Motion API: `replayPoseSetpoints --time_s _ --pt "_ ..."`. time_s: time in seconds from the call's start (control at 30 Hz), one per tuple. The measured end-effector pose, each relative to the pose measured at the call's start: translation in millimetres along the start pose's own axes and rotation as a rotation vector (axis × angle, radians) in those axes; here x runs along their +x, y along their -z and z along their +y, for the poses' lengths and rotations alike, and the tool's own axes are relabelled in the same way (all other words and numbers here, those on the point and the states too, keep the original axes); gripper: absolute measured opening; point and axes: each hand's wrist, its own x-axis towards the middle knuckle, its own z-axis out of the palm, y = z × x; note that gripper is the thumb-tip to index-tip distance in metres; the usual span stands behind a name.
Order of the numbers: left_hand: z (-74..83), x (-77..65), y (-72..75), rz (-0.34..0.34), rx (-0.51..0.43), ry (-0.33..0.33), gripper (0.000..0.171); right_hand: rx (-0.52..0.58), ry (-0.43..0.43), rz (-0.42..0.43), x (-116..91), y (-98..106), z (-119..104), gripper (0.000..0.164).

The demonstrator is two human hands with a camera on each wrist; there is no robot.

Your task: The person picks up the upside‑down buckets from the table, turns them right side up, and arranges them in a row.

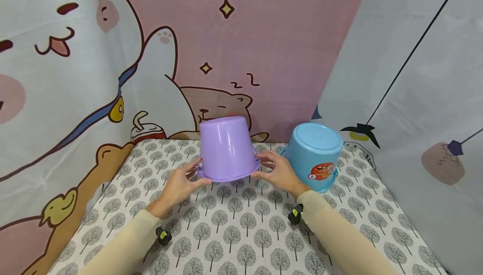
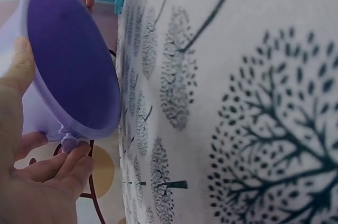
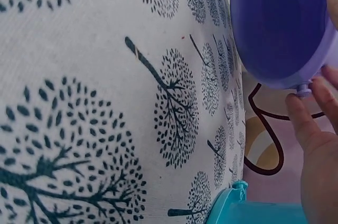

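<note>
A purple bucket [image 1: 228,151] is upside down between my two hands, tilted so its near rim is raised. Both wrist views look into its dark purple inside [image 2: 74,60]. My left hand [image 1: 181,186] grips the left side of the rim, thumb at the front and fingers around the handle knob [image 2: 69,142]. On the right side, my right hand [image 1: 279,173] holds the rim likewise, with its fingers by the other knob [image 3: 303,90]. Just beyond my right hand a light blue bucket [image 1: 320,141] stands upside down on the table, bearing a red oval sticker [image 1: 321,171].
The table is covered with a white cloth [image 1: 232,235] printed with grey trees. Cartoon-printed curtains [image 1: 294,57] rise behind it and along both sides. A black wrist camera [image 1: 163,236] is strapped to each wrist.
</note>
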Motion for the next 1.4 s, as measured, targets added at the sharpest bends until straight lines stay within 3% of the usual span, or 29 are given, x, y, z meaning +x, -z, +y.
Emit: replayPoseSetpoints --time_s 0.13,0.27,0.4,0.53,0.83,1.13,1.3,1.4 --pt "3.8 -0.9 2.5 0.008 -0.083 0.042 0.102 0.031 0.058 0.040 -1.7 0.6 -2.0 0.059" --pt "8.4 -1.1 5.3 0.051 -0.122 0.028 0.084 -0.008 0.166 0.113 -2.5 0.2 -3.2 0.034" --pt "12.2 -0.4 6.9 0.115 -0.118 -0.025 0.064 -0.067 0.238 0.182 -4.0 0.4 -5.7 0.025" --pt "16.3 0.7 7.9 0.180 -0.113 -0.107 0.050 -0.109 0.253 0.213 -6.0 1.3 -9.4 0.024" --pt "23.3 -2.6 9.0 0.267 -0.115 -0.226 0.042 -0.124 0.297 0.253 -9.2 0.7 -19.1 0.032" --pt "30.4 -7.3 13.8 0.269 -0.074 -0.392 0.046 -0.166 0.458 0.291 -12.3 5.6 -28.2 0.063" --pt "32.8 -8.2 20.0 0.253 -0.056 -0.459 0.051 -0.218 0.529 0.232 -16.1 12.0 -33.2 0.079" --pt "32.9 -8.3 24.4 0.237 -0.058 -0.464 0.057 -0.247 0.566 0.190 -19.2 16.4 -35.4 0.086"
